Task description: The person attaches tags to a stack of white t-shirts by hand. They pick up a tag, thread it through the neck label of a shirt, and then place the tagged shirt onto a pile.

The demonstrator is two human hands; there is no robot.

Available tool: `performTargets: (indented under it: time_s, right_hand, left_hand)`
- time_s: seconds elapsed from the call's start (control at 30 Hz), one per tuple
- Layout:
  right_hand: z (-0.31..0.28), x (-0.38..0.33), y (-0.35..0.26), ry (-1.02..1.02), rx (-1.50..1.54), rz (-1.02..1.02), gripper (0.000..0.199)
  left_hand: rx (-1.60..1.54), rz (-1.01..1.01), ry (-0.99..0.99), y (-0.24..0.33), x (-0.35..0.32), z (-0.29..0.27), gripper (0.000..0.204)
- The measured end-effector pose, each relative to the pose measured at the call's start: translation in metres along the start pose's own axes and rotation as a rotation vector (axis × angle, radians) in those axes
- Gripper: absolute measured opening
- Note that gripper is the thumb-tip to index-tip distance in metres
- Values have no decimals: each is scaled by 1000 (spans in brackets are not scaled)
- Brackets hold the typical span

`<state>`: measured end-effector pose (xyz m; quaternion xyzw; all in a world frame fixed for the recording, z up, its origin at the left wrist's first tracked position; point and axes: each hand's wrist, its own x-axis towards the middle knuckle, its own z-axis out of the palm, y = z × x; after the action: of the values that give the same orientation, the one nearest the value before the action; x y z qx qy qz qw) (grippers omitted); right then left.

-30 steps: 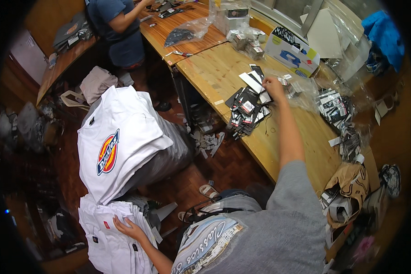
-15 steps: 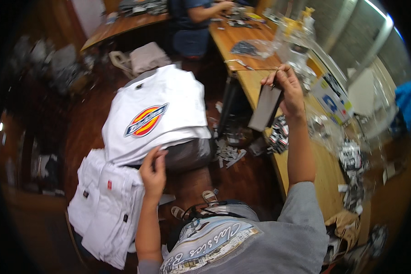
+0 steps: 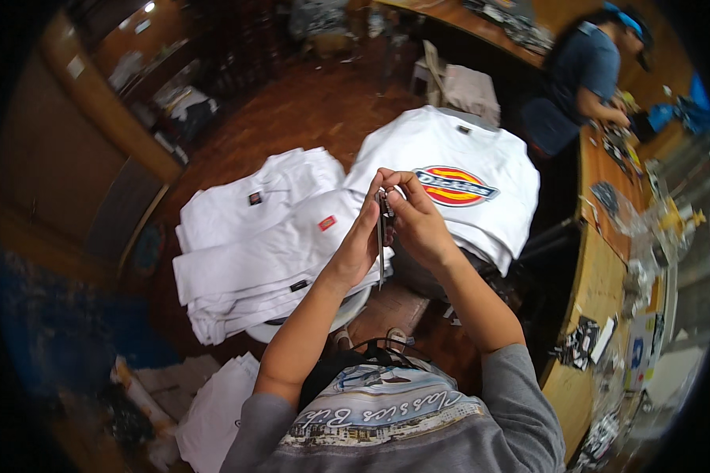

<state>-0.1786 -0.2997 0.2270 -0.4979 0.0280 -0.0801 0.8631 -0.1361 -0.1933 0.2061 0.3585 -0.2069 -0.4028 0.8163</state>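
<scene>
In front of my chest my two hands meet around a hang tag (image 3: 381, 244), a stiff rectangular card seen nearly edge-on with a dark side. My left hand (image 3: 358, 246) presses against its left face, fingers pointing up. The fingers of my right hand (image 3: 420, 225) are closed at the tag's upper end; the exact grip there is partly hidden. Just beyond lies a pile of white T-shirts (image 3: 402, 154) with a red, yellow and blue oval print on top. Left of it, folded white shirts (image 3: 237, 256) with small labels are stacked on a round seat.
A long wooden table (image 3: 569, 315) runs along the right, littered with loose tags (image 3: 582, 343) and clear plastic bags. At its far end another person (image 3: 588, 87) works with both hands. More white cloth (image 3: 213, 414) lies low on the left, near a wooden door (image 3: 71, 165).
My right hand has brought the tag from over the table to the middle, and my left hand has come up to it. The view has turned left.
</scene>
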Motion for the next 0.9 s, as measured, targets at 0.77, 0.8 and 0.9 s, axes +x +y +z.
performTargets:
  time_s: [0.77, 0.8, 0.9]
  right_hand:
    - [27, 80, 164, -266, -301, 660, 26]
    - [26, 79, 166, -338, -331, 765, 40]
    - [40, 74, 170, -185, -263, 996, 51]
  left_hand:
    - [-423, 63, 164, 81, -53, -173, 44]
    - [-405, 58, 177, 78, -53, -176, 45]
    - [-346, 55, 192, 74, -50, -182, 45]
